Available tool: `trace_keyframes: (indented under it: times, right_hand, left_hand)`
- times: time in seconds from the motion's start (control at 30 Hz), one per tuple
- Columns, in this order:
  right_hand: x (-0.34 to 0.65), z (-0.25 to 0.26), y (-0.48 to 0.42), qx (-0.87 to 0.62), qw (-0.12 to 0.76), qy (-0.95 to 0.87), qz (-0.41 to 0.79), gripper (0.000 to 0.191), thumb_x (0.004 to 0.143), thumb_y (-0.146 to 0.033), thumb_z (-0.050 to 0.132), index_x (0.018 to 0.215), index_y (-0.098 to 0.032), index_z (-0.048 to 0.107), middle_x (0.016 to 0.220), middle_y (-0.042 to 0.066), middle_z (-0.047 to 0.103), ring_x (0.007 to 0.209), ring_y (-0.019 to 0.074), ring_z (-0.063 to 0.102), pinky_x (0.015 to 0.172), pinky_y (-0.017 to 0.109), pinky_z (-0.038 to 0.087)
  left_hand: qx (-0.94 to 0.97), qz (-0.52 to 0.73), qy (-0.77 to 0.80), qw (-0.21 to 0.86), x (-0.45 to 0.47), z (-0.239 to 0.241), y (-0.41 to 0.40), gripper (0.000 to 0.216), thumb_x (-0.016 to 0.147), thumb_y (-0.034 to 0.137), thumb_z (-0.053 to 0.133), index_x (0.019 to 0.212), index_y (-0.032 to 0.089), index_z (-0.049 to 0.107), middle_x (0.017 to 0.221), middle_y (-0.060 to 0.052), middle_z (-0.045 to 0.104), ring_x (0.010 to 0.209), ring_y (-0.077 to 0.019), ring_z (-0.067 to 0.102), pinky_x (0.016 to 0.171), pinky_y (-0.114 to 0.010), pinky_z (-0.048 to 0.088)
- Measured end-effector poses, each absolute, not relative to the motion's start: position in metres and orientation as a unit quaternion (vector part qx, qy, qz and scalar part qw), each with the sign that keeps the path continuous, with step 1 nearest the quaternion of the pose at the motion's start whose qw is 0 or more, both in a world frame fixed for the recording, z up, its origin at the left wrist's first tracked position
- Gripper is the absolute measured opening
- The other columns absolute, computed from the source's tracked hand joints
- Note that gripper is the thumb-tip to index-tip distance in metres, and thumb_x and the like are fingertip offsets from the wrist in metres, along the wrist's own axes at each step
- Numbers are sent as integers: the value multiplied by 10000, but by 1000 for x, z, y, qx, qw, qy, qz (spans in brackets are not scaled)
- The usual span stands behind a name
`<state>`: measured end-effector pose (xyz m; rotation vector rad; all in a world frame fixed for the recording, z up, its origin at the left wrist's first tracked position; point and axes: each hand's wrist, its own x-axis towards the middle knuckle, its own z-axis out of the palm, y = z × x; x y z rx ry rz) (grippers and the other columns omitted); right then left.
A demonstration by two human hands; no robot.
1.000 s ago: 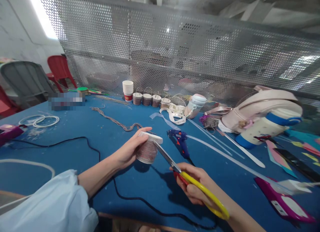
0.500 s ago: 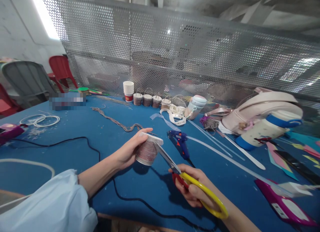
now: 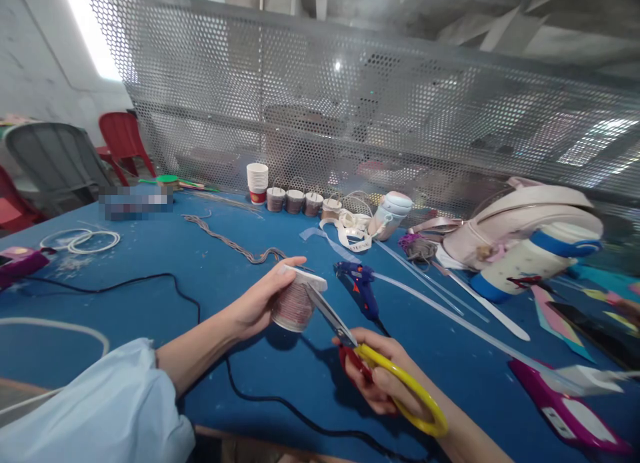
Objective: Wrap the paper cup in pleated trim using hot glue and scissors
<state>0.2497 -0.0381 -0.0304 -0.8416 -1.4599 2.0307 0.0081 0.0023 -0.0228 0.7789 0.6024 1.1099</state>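
Note:
My left hand (image 3: pixel 260 300) is closed around a small cup wrapped in pinkish cord (image 3: pixel 295 303), held tilted just above the blue table (image 3: pixel 150 303). My right hand (image 3: pixel 383 376) grips yellow-handled scissors (image 3: pixel 370 363); the blades point up and left and their tips touch the cup's white rim. A blue glue gun (image 3: pixel 363 286) lies just behind the scissors. A black cable (image 3: pixel 280 400) runs under my left forearm.
Along the perforated metal screen stand a stack of paper cups (image 3: pixel 257 180), several wrapped cups (image 3: pixel 294 200), white ribbon (image 3: pixel 350 230) and a bottle (image 3: pixel 393 213). A pink bag (image 3: pixel 520 216) with a blue-capped bottle (image 3: pixel 535 260) lies right. Long clear sticks (image 3: pixel 450 303), purple tools (image 3: pixel 570 410), red chairs (image 3: pixel 120 140) far left.
The scissors and my right hand have slid slightly left and toward me. The cup in my left hand has barely shifted.

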Motion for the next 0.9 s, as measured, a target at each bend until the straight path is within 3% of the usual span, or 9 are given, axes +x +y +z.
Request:
trace_keyframes:
  times: [0.23, 0.43, 0.57, 0.7, 0.9]
  right_hand:
    - [253, -28, -40, -285, 231, -518, 772, 570, 749, -582, 696, 1157, -220, 533, 729, -45, 449, 442, -11, 227, 354, 124, 176]
    - [252, -31, -42, -279, 240, -517, 773, 612, 741, -599, 692, 1167, -193, 524, 749, -30, 459, 451, -4, 245, 356, 129, 189]
    - [251, -32, -41, -265, 248, -520, 773, 581, 760, -585, 682, 1164, -200, 521, 732, -36, 450, 451, -1, 238, 356, 130, 191]
    - [252, -33, -41, -262, 245, -517, 777, 588, 764, -579, 682, 1178, -198, 512, 732, -37, 442, 457, 1, 241, 361, 132, 190]
    - [249, -29, -42, -281, 247, -513, 772, 600, 741, -596, 694, 1148, -190, 522, 721, -42, 441, 453, 0, 240, 357, 128, 188]
  left_hand:
    - [370, 510, 274, 727, 5, -25, 3, 585, 759, 436, 711, 1251, 199, 501, 1014, -83, 686, 893, -214, 638, 789, -323, 487]
    - [393, 516, 269, 712, 4, -25, 5, 570, 775, 433, 696, 1265, 221, 498, 1046, -75, 675, 916, -223, 640, 801, -331, 482]
    - [396, 520, 261, 710, 5, -27, 5, 671, 712, 476, 741, 1273, 209, 489, 1040, -93, 681, 888, -230, 646, 775, -333, 483]
    - [410, 514, 258, 708, 5, -28, 4, 859, 569, 347, 861, 1310, 216, 446, 1003, -84, 689, 879, -215, 638, 749, -299, 473]
    - [414, 515, 267, 702, 6, -27, 4, 906, 560, 245, 856, 1344, 227, 403, 984, -69, 689, 861, -205, 639, 752, -296, 469]
